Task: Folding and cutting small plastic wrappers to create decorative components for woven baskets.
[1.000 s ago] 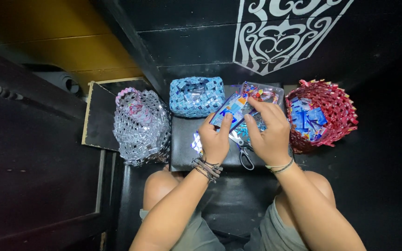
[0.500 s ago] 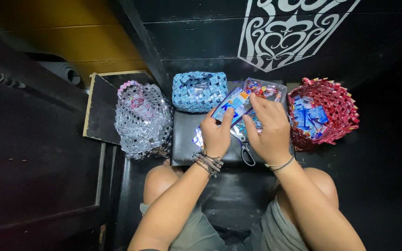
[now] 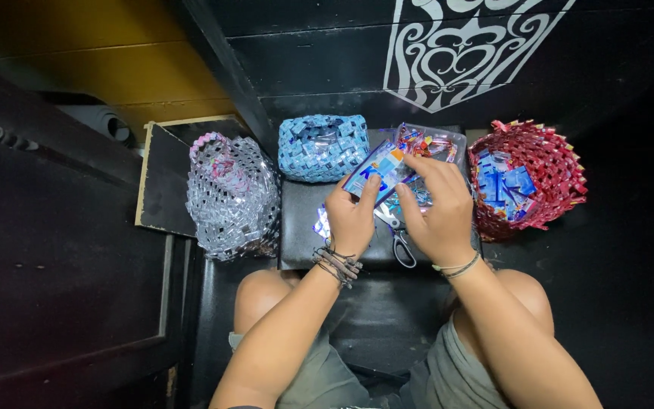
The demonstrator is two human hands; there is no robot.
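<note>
Both hands met over the small black table [image 3: 304, 227]: the left hand [image 3: 351, 220] and right hand [image 3: 437, 208] pinched a glossy blue foil wrapper [image 3: 378, 170] between thumbs and fingers, held flat — apparently for folding. Scissors [image 3: 399, 241] lay beneath. Around it stood woven-wrapper baskets — silver [image 3: 230, 198], blue [image 3: 321, 148], and red [image 3: 527, 178], holding cut blue pieces.
</note>
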